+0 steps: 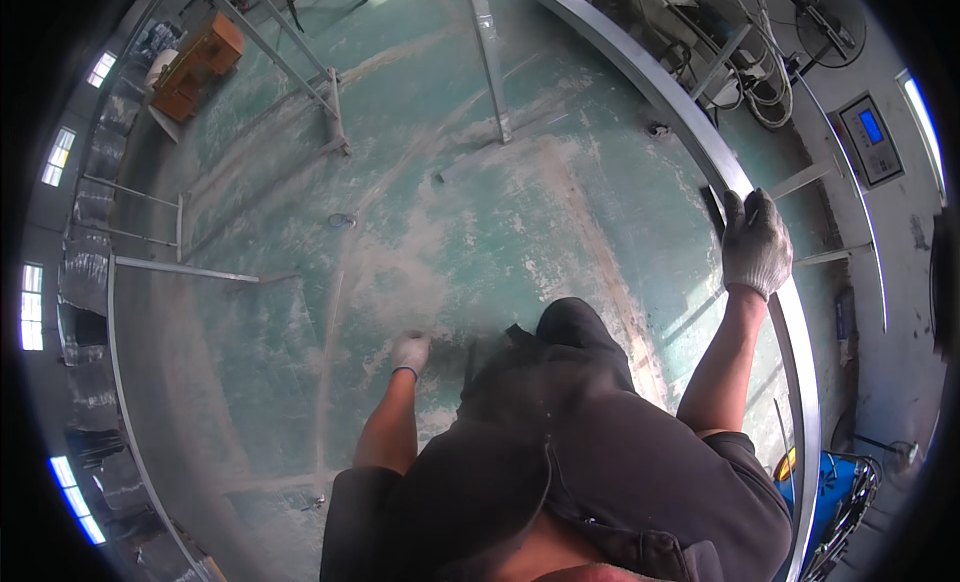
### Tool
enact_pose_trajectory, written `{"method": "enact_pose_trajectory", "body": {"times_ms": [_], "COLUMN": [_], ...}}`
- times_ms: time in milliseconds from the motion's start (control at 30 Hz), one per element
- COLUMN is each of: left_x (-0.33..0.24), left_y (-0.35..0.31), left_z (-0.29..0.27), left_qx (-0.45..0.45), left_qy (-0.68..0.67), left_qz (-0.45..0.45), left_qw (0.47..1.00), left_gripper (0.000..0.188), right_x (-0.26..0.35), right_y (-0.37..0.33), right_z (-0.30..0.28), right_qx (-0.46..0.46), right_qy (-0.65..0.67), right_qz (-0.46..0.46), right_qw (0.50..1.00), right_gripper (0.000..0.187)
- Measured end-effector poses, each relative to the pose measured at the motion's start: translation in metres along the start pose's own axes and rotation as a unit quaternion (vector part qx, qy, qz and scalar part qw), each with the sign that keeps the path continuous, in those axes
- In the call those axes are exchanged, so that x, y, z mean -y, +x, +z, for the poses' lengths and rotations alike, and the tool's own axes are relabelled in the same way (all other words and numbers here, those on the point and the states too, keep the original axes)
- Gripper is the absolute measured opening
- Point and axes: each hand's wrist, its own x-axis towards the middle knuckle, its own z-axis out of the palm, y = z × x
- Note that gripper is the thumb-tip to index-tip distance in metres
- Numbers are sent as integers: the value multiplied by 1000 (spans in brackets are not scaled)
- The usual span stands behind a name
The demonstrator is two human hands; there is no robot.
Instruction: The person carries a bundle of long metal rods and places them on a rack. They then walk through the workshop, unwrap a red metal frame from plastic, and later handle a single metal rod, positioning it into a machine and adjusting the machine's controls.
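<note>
My right hand (757, 247), in a greyish work glove, is closed over a long silver metal rail (700, 127). The rail runs from the top of the view down along my right side, bent by the lens. Beside that hand, a dark strip (714, 210) shows at the rail's inner edge. Lower down on my left, my left hand (411, 351) wears a pale glove with a blue cuff edge. It hangs over the floor away from the rail, its fingers too blurred and foreshortened to read.
The worn green floor (440, 242) carries metal legs and a frame (335, 112) at the far left. An orange wooden cabinet (197, 67) stands beyond. To the right are hanging cables (770, 97), a wall control panel (870, 137) and a blue container (830, 497).
</note>
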Motion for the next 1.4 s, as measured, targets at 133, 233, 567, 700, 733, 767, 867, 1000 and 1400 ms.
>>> {"method": "enact_pose_trajectory", "body": {"times_ms": [133,233,567,700,733,767,867,1000,1400], "left_x": [43,93,-25,-130,-142,-155,-177,-250,-460], "left_y": [63,118,283,385,408,432,504,583,890], "left_z": [-21,3,-121,-214,-227,-239,-242,-254,-405], "left_qx": [-71,-4,92,-38,-49,-59,43,23,184], "left_qy": [-117,-120,-47,-231,-292,-350,-145,135,57], "left_qz": [-3,-41,54,-19,-37,-53,35,154,160], "left_qw": [991,992,993,972,954,933,988,979,968], "left_gripper": [39,40,34,30,30,31,36,40,44], "right_x": [61,115,372,431,449,463,496,508,524], "right_y": [28,58,197,240,248,256,272,279,287], "right_z": [25,42,142,179,184,188,193,212,241], "right_qx": [-24,-33,-26,-12,-23,-32,-65,-113,-246], "right_qy": [21,43,48,55,43,40,43,12,-1], "right_qz": [14,50,-62,-34,-41,-31,16,141,293], "right_qw": [999,997,997,998,998,998,997,983,924], "right_gripper": [51,52,64,73,67,63,44,38,35]}}
